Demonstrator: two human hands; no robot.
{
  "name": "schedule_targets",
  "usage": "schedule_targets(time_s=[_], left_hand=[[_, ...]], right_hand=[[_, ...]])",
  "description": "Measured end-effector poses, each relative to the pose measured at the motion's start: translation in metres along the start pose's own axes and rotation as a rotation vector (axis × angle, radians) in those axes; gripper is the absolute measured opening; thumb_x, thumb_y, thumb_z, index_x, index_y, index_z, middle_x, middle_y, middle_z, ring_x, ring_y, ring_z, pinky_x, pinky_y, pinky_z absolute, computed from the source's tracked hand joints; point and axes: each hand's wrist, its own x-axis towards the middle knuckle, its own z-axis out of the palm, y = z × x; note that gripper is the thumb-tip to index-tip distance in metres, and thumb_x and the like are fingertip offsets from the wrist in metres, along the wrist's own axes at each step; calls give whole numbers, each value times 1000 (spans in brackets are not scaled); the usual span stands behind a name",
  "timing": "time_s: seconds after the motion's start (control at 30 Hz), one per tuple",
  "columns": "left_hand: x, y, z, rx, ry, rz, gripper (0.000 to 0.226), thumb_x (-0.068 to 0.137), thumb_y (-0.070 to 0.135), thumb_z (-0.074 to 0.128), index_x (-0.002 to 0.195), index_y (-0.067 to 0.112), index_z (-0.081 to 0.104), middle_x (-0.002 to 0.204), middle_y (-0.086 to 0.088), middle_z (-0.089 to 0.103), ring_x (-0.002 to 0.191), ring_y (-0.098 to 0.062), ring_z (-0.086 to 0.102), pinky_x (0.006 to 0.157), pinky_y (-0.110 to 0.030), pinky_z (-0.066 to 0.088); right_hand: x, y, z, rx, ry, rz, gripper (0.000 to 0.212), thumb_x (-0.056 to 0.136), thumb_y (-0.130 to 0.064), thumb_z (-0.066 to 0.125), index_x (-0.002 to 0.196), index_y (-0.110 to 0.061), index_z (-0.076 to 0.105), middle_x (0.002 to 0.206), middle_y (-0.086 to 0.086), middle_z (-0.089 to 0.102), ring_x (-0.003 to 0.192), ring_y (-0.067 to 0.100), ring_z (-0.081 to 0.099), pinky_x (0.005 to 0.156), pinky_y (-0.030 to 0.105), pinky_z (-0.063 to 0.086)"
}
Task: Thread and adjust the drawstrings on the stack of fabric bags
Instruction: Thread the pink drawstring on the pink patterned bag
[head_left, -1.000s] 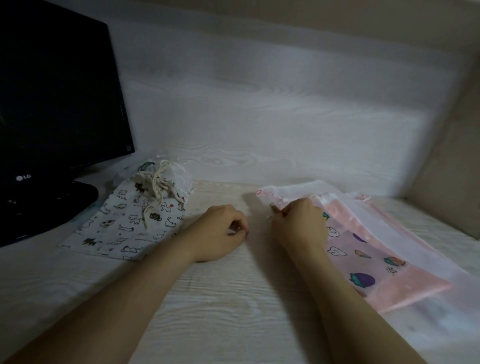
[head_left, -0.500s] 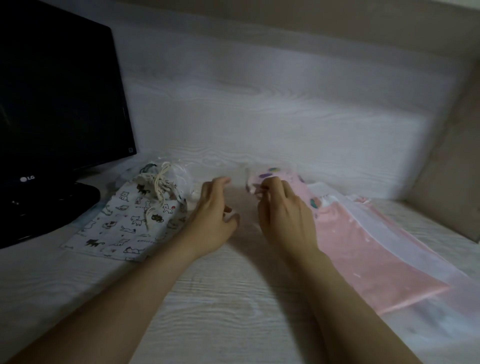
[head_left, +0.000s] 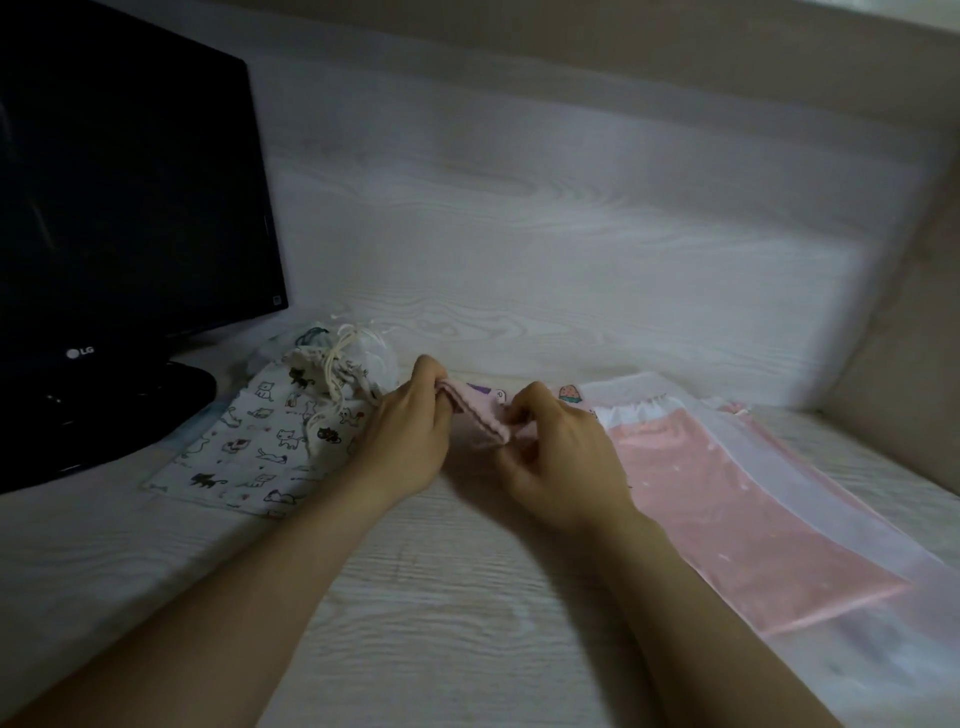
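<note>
1. my left hand (head_left: 410, 441) pinches the left end of the top edge of the pink bag (head_left: 470, 408), fingers curled tight on the cloth
2. my right hand (head_left: 561, 457) pinches the same edge further right, thumb and fingers clamped on it
3. the pink bag sits between both hands, mid desk (head_left: 441, 597)
4. the rest of the stack (head_left: 727, 499) lies flat just right of my right hand
5. a cat-print bag (head_left: 260, 447) lies left, near the monitor (head_left: 130, 208)

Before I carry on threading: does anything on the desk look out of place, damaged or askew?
Nothing looks damaged or spilled. The left hand and right hand pinch the pink printed bag by its hem. The cat-print bag lies flat left of them; the stack is fanned.
</note>
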Motion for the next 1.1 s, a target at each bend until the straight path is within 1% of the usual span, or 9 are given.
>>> schedule_targets(time_s=[0.13,0.27,0.37,0.57,0.73,0.83,0.9,0.97,1.1], left_hand=[[-1,6,-6,-34,46,95,11,110,19,47,101,16,41,66,8,52,52,-8,48,46,-26,29],[0,15,-18,24,245,227,17,101,24,57,91,20,43,81,4,49,69,-20,49,57,-41,43],[0,21,-26,57,363,273,8,88,20,56,90,13,51,97,-4,48,83,-23,49,68,-35,41],[-1,10,-25,127,285,270,7,81,20,52,84,13,53,98,-2,41,84,-24,47,67,-43,46],[-3,7,-14,104,168,264,9,83,22,64,81,19,55,85,5,50,68,-17,48,57,-36,42],[-4,5,-13,144,119,208,22,85,25,73,77,26,52,80,10,49,63,-15,48,54,-30,35],[-5,3,-13,178,111,165,25,86,31,74,75,25,51,77,9,50,62,-16,51,52,-31,38],[-4,2,-13,192,69,110,26,84,34,74,73,23,54,74,9,51,63,-19,53,53,-32,42],[-5,-2,-13,152,-49,-5,31,80,48,60,65,22,56,63,5,58,59,-19,59,52,-36,51]], right_hand=[[1,9,7,-42,-18,95,25,90,-31,62,109,-24,49,83,3,70,78,34,65,59,43,50],[-1,15,9,-18,-42,169,34,86,-30,53,119,-21,55,90,10,73,90,40,63,61,41,42],[-3,21,13,103,-129,210,46,85,-18,56,131,-15,50,93,12,70,93,40,63,66,36,37],[-3,31,12,-103,-293,423,63,85,-2,49,146,-17,45,145,16,46,133,34,48,107,43,45],[0,33,4,-221,-170,395,39,90,0,50,125,-7,66,130,17,62,118,33,59,99,38,48],[2,19,7,83,5,297,21,101,-18,54,92,-16,73,82,2,74,78,21,69,74,39,53],[3,1,3,359,-9,310,37,106,-35,53,72,-23,62,60,-11,63,56,8,60,57,32,48],[3,-16,-2,507,-96,302,37,101,-46,61,74,-23,67,61,-12,66,54,7,61,54,30,50],[-3,-19,-2,360,-260,220,34,79,-49,84,86,-17,75,67,1,71,56,7,60,58,32,53]])
